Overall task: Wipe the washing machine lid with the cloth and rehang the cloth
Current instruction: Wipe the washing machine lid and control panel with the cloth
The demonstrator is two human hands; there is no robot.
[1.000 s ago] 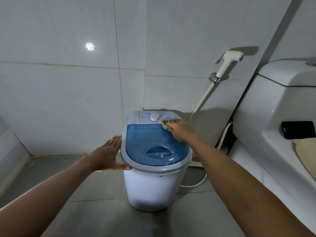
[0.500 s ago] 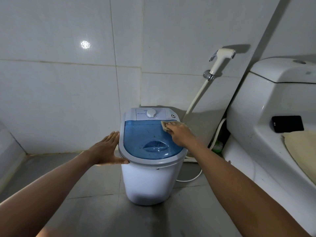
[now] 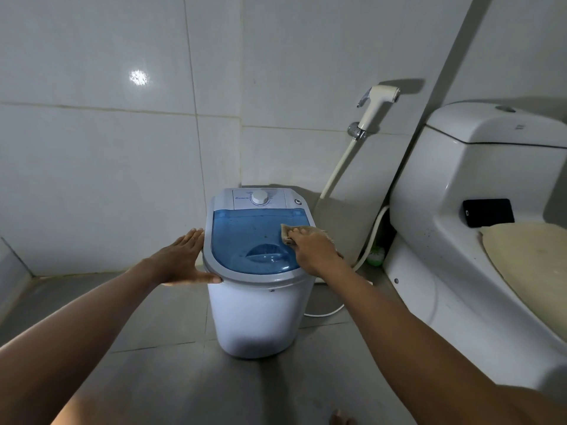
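Note:
A small white washing machine (image 3: 257, 320) stands on the floor by the tiled wall, with a translucent blue lid (image 3: 245, 237) in a grey rim. My right hand (image 3: 313, 250) presses a tan cloth (image 3: 288, 231) flat on the lid's right side, near the rim. My left hand (image 3: 181, 259) rests against the machine's left rim, fingers straight and together, thumb along the front edge, holding nothing. A white dial (image 3: 260, 197) sits on the control panel behind the lid.
A white toilet (image 3: 478, 240) fills the right side, with a black phone (image 3: 487, 212) on its ledge and a beige seat cover (image 3: 530, 256). A bidet sprayer (image 3: 377, 108) hangs on the wall, its hose (image 3: 337, 170) dropping behind the machine. Grey floor tiles (image 3: 153, 317) surround the machine.
My right hand has slid the cloth from the lid's back right corner near the dial forward along the right side. The left hand stays on the rim.

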